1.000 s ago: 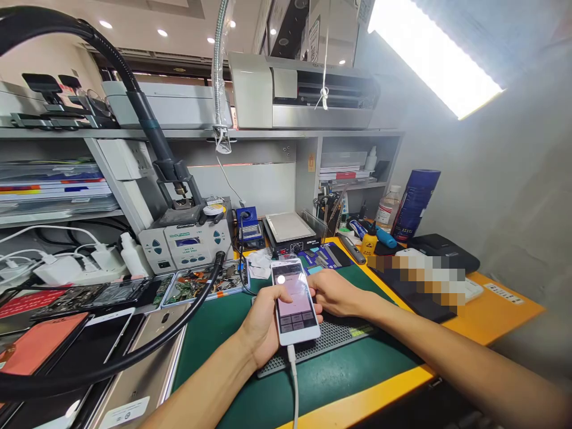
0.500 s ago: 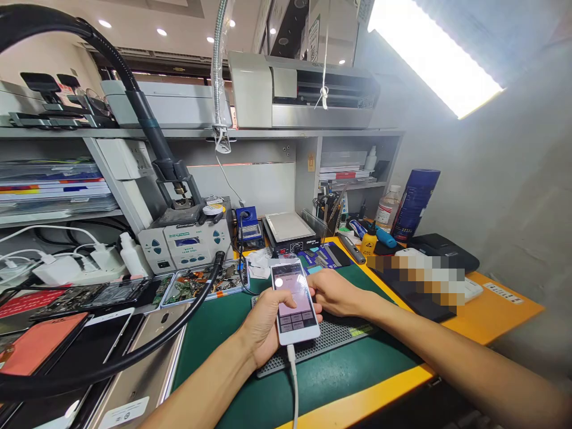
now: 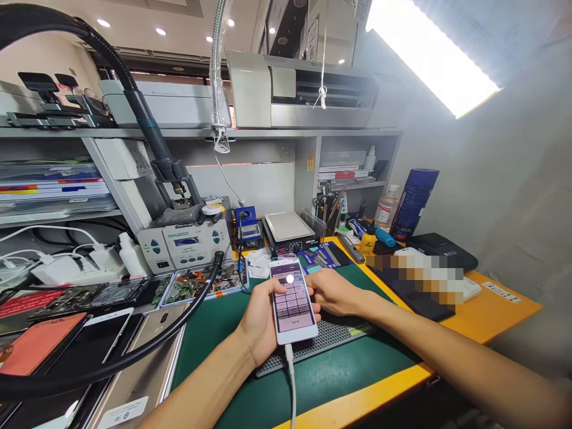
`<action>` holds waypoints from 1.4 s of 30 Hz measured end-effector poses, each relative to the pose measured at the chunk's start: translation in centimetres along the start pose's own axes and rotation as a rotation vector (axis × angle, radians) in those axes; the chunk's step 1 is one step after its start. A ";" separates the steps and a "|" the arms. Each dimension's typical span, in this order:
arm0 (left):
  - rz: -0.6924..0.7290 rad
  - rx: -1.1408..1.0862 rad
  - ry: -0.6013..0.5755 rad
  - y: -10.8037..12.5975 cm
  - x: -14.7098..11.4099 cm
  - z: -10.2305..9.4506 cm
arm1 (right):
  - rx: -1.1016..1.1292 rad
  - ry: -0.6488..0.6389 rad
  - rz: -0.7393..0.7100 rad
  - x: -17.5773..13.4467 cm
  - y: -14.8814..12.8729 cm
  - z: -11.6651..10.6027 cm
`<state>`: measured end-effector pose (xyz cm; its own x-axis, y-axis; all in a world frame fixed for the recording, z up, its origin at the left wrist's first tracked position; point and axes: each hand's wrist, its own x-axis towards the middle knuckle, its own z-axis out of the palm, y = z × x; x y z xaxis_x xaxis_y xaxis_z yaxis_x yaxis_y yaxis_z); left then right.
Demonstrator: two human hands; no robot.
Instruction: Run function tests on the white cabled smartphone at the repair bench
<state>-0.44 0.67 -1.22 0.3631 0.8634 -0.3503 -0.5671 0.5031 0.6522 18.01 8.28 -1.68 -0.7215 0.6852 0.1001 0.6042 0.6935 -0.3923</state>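
Observation:
A white smartphone (image 3: 292,307) lies tilted in my left hand (image 3: 261,319), its lit screen showing a grid of keys. The left thumb rests over the upper left of the screen, and fingertips curl round the phone's right edge. A white charging cable (image 3: 291,369) is plugged into the bottom end of the phone. My right hand (image 3: 335,292) is closed at the phone's upper right edge; its fingertips are partly hidden there. Under both hands is a grey perforated mat (image 3: 322,344) on a green work mat (image 3: 348,375).
At left are several phones (image 3: 147,351), a parts tray (image 3: 187,289) and a soldering station (image 3: 190,241) with a black hose. Behind stands a flat heating plate (image 3: 290,229). A yellow bottle (image 3: 368,241) and a blue can (image 3: 413,205) are at right.
My left thumb has moved up the screen. The display has switched from a page with buttons near the bottom to a larger key grid. My right hand has hardly moved.

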 end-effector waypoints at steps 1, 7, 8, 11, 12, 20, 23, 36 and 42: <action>0.004 -0.003 -0.005 0.0 0.0 0.0 | 0.001 0.005 -0.005 0.0 0.1 0.0; 0.014 0.024 -0.007 0.1 -0.2 0.5 | -0.009 0.008 -0.020 -0.1 0.3 0.1; 0.004 0.035 0.001 0.1 -0.3 0.6 | -0.017 0.006 -0.023 -0.1 0.3 0.1; -0.010 0.054 0.020 0.1 -0.4 0.6 | -0.040 0.014 -0.032 0.0 0.3 0.1; -0.012 0.059 0.024 0.2 -0.4 0.6 | -0.044 0.017 -0.036 0.0 0.3 0.1; -0.010 0.061 0.035 0.2 -0.3 0.7 | -0.042 0.016 -0.043 -0.1 0.3 0.2; -0.008 0.054 0.038 0.2 -0.3 0.8 | -0.041 0.014 -0.040 -0.1 0.4 0.2; -0.015 0.066 0.048 0.2 -0.4 0.9 | -0.049 0.006 -0.023 -0.1 0.1 0.0; -0.030 0.078 0.070 0.3 -0.5 1.1 | -0.058 -0.002 -0.025 -0.1 0.1 0.0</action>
<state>0.05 0.36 -0.13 0.3249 0.8500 -0.4147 -0.4966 0.5264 0.6901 18.11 8.30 -1.76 -0.7371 0.6672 0.1072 0.6045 0.7220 -0.3365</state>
